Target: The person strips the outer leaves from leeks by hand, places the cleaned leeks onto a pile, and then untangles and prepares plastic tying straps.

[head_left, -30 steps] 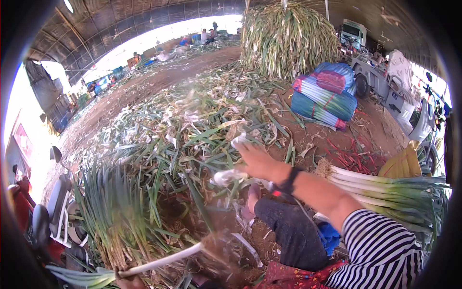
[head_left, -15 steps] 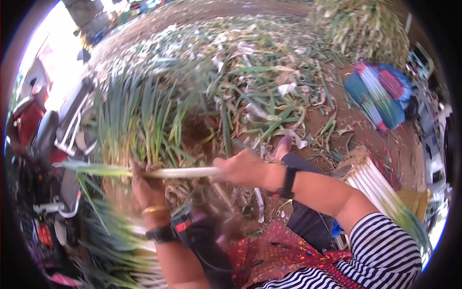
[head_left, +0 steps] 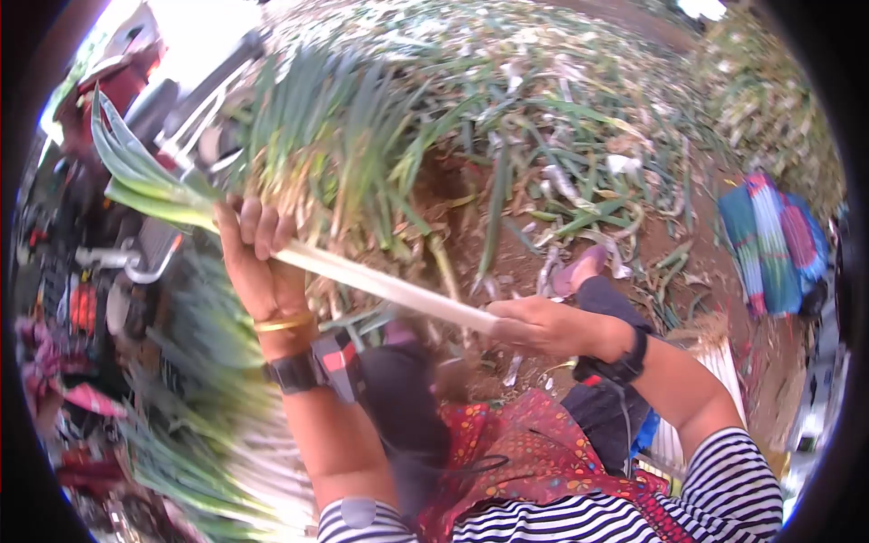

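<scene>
A leek (head_left: pixel 389 288) slants across my lap in the head view, its green leaves up at the left and its white shank running down to the right. My left hand (head_left: pixel 258 237) is closed round it where green meets white. At the white end, the fingers of my right hand (head_left: pixel 543 324) grip the shank; the root tip is hidden by them. Below my left forearm lies a pile of cleaned leeks (head_left: pixel 226 398), partly blurred. Beyond my hands stands a row of leeks with yellowed lower leaves (head_left: pixel 335 136).
Stripped leaves (head_left: pixel 579 136) litter the ground ahead. A colourful checked cloth bundle (head_left: pixel 769 244) lies at the right. Another white-stemmed bundle (head_left: pixel 720 362) is behind my right forearm. Parked motorbikes (head_left: pixel 118 72) stand at the left, and a leafy heap (head_left: pixel 769 109) rises at the far right.
The leek has gone from nearly level to slanted, leafy end higher. My left hand has risen and my right hand has shifted right toward the white end. The view has also shifted.
</scene>
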Tool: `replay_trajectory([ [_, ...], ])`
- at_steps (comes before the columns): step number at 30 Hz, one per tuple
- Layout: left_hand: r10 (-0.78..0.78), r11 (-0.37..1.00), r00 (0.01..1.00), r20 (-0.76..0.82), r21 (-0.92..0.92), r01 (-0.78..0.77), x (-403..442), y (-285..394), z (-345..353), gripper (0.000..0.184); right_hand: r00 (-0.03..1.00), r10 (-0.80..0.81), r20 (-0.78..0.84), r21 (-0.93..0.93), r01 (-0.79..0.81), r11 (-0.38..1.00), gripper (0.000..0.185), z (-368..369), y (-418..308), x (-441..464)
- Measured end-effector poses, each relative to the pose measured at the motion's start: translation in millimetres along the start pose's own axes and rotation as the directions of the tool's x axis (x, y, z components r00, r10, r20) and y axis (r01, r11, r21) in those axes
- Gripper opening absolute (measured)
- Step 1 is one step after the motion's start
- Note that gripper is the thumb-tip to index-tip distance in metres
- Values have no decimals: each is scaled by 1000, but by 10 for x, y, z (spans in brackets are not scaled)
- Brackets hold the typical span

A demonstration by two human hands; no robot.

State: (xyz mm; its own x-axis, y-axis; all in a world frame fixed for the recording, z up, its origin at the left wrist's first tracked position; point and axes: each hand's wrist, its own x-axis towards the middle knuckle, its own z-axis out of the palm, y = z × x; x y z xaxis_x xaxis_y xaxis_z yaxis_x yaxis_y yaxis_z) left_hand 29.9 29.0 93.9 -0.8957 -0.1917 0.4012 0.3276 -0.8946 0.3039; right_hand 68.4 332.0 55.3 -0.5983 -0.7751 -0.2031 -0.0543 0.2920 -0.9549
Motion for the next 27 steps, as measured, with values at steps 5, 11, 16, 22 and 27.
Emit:
replay_trajectory([
  [5, 334, 874, 876, -349, 463, -148, -331, 263, 320, 33, 975, -153, -160, -242, 112, 964, 42, 469, -279, 422],
  [11, 488, 764, 765, -420, 629, -142, -837, 970, 65, 35, 994, -74, 78, -83, 80, 993, 36, 996, -681, 963],
  [16, 563, 632, 599, -570, 764, 133, -1303, 2222, -938, 29, 994, -96, 59, -573, 112, 812, 25, 882, -203, 1065],
  [22, 476, 266, 257, -841, 417, 869, -2723, 2741, -2778, 64, 960, 123, -250, -510, -239, 826, 29, 335, 997, 900],
  [27, 187, 97, 807, -560, 828, 552, -1410, 1337, -1156, 56, 871, 370, -323, -420, -483, 768, 28, 20, 2092, 608],
])
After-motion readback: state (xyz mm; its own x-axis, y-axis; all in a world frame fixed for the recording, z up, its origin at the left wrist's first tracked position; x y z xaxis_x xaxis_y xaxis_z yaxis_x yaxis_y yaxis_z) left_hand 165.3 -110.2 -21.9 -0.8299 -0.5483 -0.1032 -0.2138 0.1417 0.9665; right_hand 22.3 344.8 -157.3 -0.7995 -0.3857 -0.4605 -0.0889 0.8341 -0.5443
